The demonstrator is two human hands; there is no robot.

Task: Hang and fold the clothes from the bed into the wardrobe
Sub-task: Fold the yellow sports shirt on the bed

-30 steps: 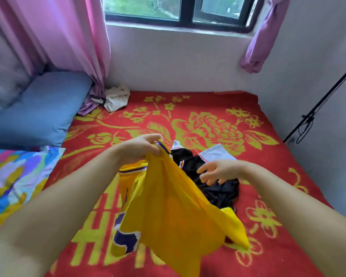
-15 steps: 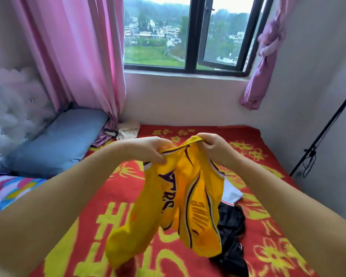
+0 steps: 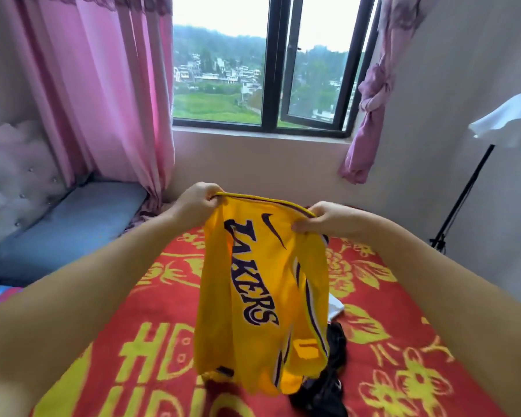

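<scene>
A yellow basketball jersey with dark purple lettering hangs in the air above the bed, stretched between my two hands. My left hand pinches its top edge at the left corner. My right hand grips the same edge at the right. Below and behind the jersey, a black garment and a bit of white cloth lie on the red bedspread with yellow flowers. No wardrobe is in view.
A blue pillow lies at the left by a tufted headboard. Pink curtains flank the window. A black stand with a white sheet leans at the right wall.
Both hands lifted the jersey higher and pulled its top edge apart, so the lettered side now faces me. My view tilted up toward the window.
</scene>
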